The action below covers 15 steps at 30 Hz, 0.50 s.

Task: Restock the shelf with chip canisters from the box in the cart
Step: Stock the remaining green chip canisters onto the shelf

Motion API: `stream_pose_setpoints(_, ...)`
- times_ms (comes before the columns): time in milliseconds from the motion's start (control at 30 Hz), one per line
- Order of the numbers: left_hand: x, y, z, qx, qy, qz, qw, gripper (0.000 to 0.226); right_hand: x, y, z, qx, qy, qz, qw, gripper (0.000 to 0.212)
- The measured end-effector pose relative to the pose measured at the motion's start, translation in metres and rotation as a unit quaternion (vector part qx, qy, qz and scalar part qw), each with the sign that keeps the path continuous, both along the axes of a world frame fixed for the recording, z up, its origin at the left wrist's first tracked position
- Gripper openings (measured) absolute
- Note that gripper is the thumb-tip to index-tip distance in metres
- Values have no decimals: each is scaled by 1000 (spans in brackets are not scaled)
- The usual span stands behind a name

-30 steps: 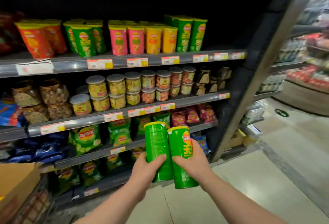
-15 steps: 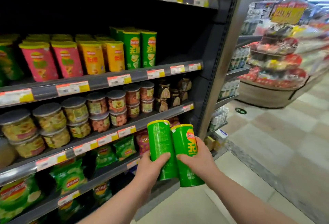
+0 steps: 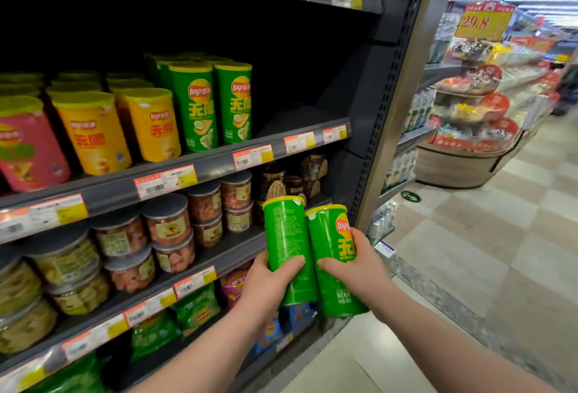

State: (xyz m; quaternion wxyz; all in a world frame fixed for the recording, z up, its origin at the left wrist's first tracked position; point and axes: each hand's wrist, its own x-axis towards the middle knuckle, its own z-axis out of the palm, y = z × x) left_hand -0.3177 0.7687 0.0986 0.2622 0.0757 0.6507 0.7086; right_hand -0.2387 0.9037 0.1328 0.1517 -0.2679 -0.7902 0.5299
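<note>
Shelf [image 3: 215, 168] of canisters [image 3: 194, 108] above snack jars [image 3: 167, 220]

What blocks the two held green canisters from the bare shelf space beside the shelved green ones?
Nothing visible. The left hand and right hand hold the left canister and right canister below that shelf; the space right of the shelved green canisters lies open.

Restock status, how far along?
Done: green canisters stand on the shelf, beside orange canisters. In hand: left hand grips the left canister, right hand the right canister, both below that shelf. Left: set both in the gap at its right end. Cart and box are out of view, so remaining stock is unknown.
</note>
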Motion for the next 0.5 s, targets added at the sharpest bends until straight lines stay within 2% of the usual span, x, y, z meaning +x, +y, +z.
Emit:
stream_pose_setpoints(167, -30, 9, 11, 17, 2, 3, 1000, 27, -37, 18, 15, 21, 5, 22, 1000, 52)
stream_pose_setpoints(500, -85, 41, 31, 31, 45, 103, 993, 28, -131, 74, 46, 40, 48, 105, 992, 47)
